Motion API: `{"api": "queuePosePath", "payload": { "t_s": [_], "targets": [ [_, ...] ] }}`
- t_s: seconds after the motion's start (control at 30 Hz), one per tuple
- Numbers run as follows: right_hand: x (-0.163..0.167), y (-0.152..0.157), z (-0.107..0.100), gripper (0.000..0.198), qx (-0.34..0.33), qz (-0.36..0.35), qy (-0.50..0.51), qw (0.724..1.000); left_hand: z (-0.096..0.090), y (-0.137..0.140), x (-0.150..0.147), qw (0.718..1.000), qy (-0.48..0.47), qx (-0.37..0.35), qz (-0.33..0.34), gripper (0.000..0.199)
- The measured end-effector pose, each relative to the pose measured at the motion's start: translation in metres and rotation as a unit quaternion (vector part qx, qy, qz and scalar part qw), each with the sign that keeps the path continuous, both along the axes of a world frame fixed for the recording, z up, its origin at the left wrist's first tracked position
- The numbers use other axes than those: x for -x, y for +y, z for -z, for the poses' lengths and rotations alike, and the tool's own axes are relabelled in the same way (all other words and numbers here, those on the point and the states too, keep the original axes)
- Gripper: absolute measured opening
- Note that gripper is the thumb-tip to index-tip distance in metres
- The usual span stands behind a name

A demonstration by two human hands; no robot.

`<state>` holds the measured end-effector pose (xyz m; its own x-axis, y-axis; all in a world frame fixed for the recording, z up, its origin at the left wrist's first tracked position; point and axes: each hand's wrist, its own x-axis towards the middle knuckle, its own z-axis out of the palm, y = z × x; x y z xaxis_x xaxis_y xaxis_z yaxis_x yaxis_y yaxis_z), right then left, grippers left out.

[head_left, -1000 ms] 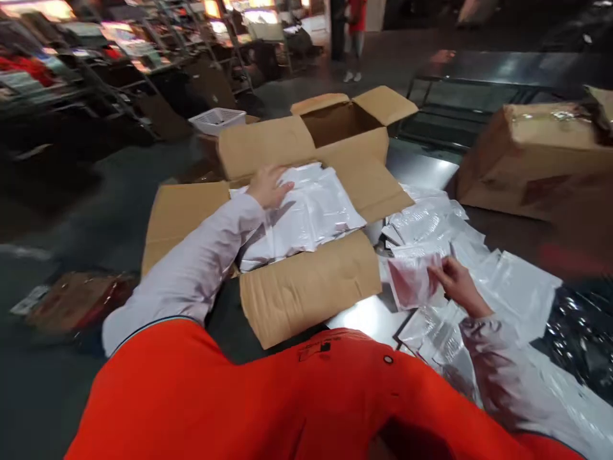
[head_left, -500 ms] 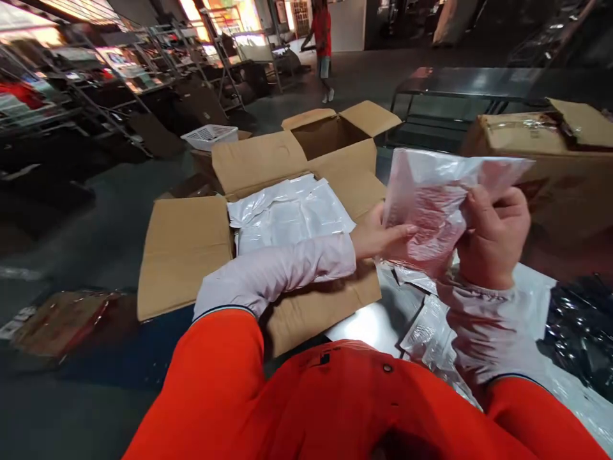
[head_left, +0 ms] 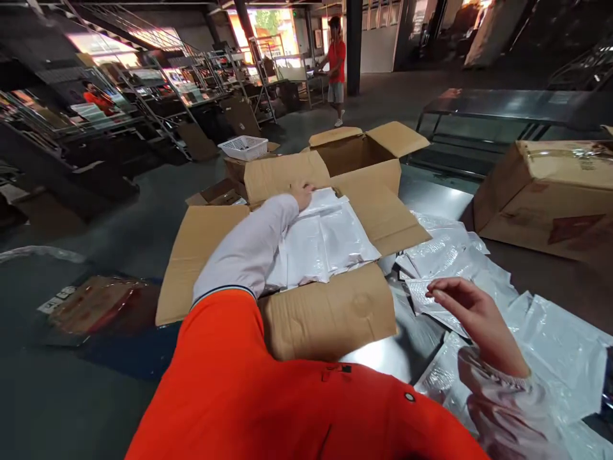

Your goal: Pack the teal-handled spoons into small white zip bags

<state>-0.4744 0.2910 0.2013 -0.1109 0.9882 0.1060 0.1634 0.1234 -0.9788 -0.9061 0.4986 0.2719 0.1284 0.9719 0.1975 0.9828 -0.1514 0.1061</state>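
White packets (head_left: 325, 239) lie layered in the front carton (head_left: 330, 313), its four flaps spread; more loose packets (head_left: 550, 338) overlap on the metal table (head_left: 383, 354) to its right, too jumbled to count. Half a second ago both hands held up a pinkish packet between them; now the hands are well apart, the left back over the packets in the carton, the right lowered near the loose ones.

Three large cartons stand close by: the front one, a second open carton (head_left: 383, 167) just behind it with its shaded inner walls showing, and a third carton (head_left: 555, 204) at right, contents hidden. One white basket (head_left: 244, 153) sits beyond; what it holds is too small to tell.

The left hand (head_left: 301, 195) rests on the far edge of the packed packets; whether it pinches one cannot be told. The right hand (head_left: 479, 313) is released, fingers loosely curled around air.
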Motion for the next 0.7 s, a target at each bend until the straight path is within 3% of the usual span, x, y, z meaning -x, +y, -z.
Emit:
{"api": "queuePosePath", "payload": {
  "t_s": [0.07, 0.17, 0.3, 0.37, 0.47, 0.53, 0.6, 0.63, 0.7],
  "targets": [
    [-0.02, -0.007, 0.021, 0.047, 0.041, 0.023, -0.052, 0.998, 0.03, -0.002, 0.005, 0.998, 0.033, 0.046, 0.002, 0.053],
    [-0.049, -0.018, 0.058, 0.048, 0.076, 0.083, -0.11, 0.988, 0.051, 0.002, 0.004, 0.992, 0.074, 0.087, 0.046, 0.061],
    [-0.051, -0.007, 0.093, 0.054, 0.111, 0.093, -0.134, 0.98, 0.054, 0.021, -0.003, 0.989, 0.079, 0.121, 0.035, 0.063],
    [-0.044, 0.0, 0.098, 0.058, 0.117, 0.107, -0.127, 0.979, 0.054, 0.023, -0.004, 0.987, 0.072, 0.137, 0.033, 0.064],
    [-0.058, -0.015, 0.096, 0.055, 0.092, 0.199, -0.136, 0.966, 0.048, 0.01, -0.006, 0.987, 0.061, 0.147, 0.028, 0.068],
    [-0.091, -0.048, 0.097, 0.048, 0.07, 0.298, -0.162, 0.938, 0.033, 0.005, -0.02, 0.986, 0.102, 0.131, 0.0, 0.073],
    [-0.132, -0.095, 0.101, 0.042, 0.07, 0.412, -0.204, 0.885, 0.012, 0.006, -0.059, 0.978, 0.187, 0.088, -0.01, 0.091],
    [-0.151, -0.12, 0.105, 0.039, 0.086, 0.462, -0.232, 0.852, 0.001, 0.003, -0.09, 0.98, 0.2, -0.002, 0.02, 0.103],
    [-0.176, -0.165, 0.118, 0.033, 0.157, 0.519, -0.291, 0.788, -0.016, -0.021, -0.171, 0.961, 0.183, -0.058, 0.201, 0.103]
  ]
}}
